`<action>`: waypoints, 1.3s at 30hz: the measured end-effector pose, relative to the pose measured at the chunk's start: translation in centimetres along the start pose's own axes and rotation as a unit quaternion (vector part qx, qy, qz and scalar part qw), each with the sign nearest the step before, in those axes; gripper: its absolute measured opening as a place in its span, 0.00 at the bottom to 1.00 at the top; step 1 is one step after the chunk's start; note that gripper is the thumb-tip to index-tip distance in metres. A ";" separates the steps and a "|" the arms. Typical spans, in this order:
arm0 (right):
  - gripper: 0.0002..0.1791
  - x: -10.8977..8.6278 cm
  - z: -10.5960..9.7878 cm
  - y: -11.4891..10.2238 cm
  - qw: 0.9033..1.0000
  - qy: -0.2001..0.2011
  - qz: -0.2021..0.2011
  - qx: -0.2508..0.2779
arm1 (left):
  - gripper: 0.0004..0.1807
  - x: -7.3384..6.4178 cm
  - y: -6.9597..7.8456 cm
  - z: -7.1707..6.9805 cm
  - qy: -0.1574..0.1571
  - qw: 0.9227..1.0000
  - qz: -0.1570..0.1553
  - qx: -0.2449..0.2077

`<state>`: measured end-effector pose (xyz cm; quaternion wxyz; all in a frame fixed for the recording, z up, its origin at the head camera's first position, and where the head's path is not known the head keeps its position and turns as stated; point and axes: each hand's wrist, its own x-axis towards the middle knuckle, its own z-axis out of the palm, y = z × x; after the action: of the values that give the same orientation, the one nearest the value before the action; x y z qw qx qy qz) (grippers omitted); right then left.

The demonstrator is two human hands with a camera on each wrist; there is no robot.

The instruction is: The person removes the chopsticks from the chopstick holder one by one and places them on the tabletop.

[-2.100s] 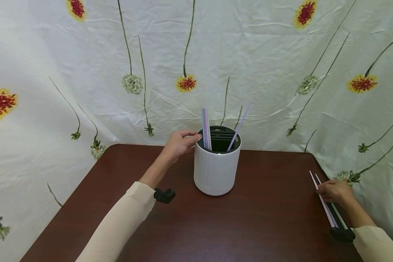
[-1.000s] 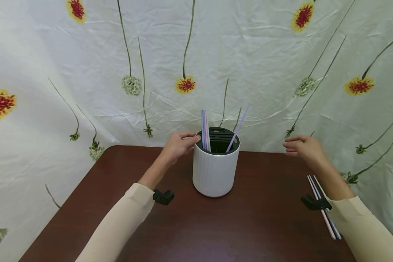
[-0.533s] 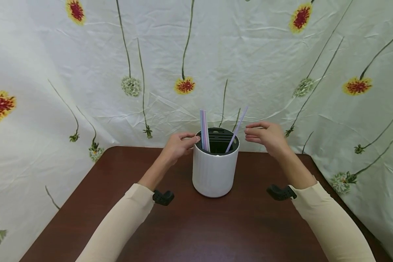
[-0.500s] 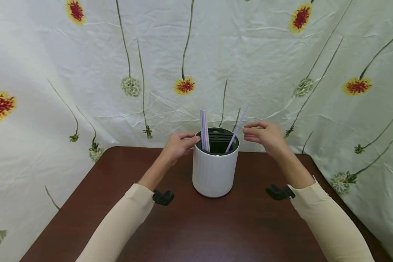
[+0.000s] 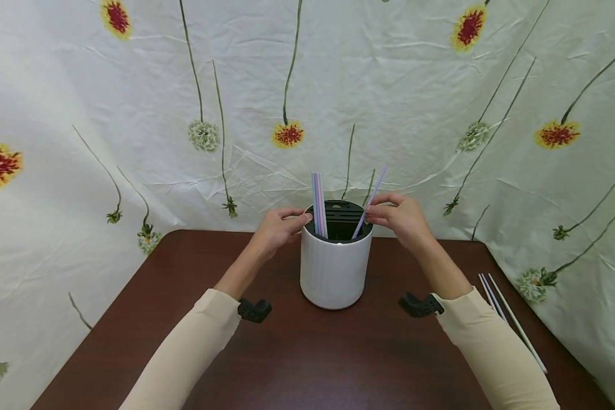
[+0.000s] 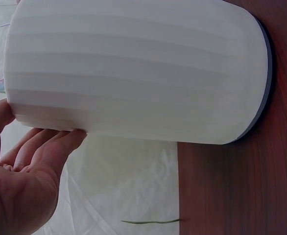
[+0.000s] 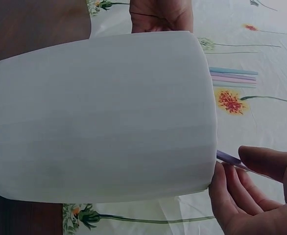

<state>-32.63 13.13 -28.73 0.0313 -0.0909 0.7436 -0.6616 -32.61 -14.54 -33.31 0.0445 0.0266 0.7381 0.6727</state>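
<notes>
A white cylindrical utensil holder [image 5: 334, 273] with a black slotted top stands upright on the table. Pastel chopsticks [image 5: 319, 205] rise in a bunch from its left side, and a single purple chopstick [image 5: 373, 196] leans to the right. My left hand [image 5: 282, 228] holds the holder's left rim, thumb at the top edge and the other fingers against the outer wall [image 6: 133, 68]. At the right rim, my right hand [image 5: 397, 219] pinches the purple chopstick; the right wrist view has its thumb and fingers on either side of that chopstick [image 7: 227, 157].
Several loose chopsticks [image 5: 515, 324] lie on the right of the dark brown table [image 5: 307, 364], partly hidden by the right sleeve [image 5: 487, 341]. A white floral cloth [image 5: 420, 102] hangs behind the table and along both sides.
My right hand has left the chopsticks lying at right and moved left to the purple chopstick in the holder. My left hand stays on the rim.
</notes>
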 end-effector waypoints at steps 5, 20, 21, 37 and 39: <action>0.13 0.0 0.5 0.4 1.000 0.014 -0.016 -0.001 | 0.23 -0.1 0.0 -0.1 0.006 1.000 -0.003 0.002; 0.09 -1.0 -1.7 -4.7 0.992 0.042 -0.080 0.086 | 0.24 -0.1 -0.1 0.0 0.004 1.000 0.002 0.007; 0.08 -1.3 -2.0 -5.4 0.989 0.050 -0.091 0.101 | 0.24 -0.1 -0.2 0.0 0.004 1.000 0.001 0.008; 0.05 -5.4 -10.6 -8.1 0.972 0.140 -0.122 0.147 | 0.25 -0.2 0.0 0.1 0.004 1.000 -0.001 0.002; 0.07 -5.6 -11.6 -7.2 0.974 0.152 -0.108 0.130 | 0.25 -0.3 0.1 0.2 0.004 1.000 0.001 0.007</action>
<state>-28.35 24.71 -20.62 -0.1425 -0.0642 0.6333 -0.7580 -32.32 -14.38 -33.26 0.0408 0.0251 0.7429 0.6677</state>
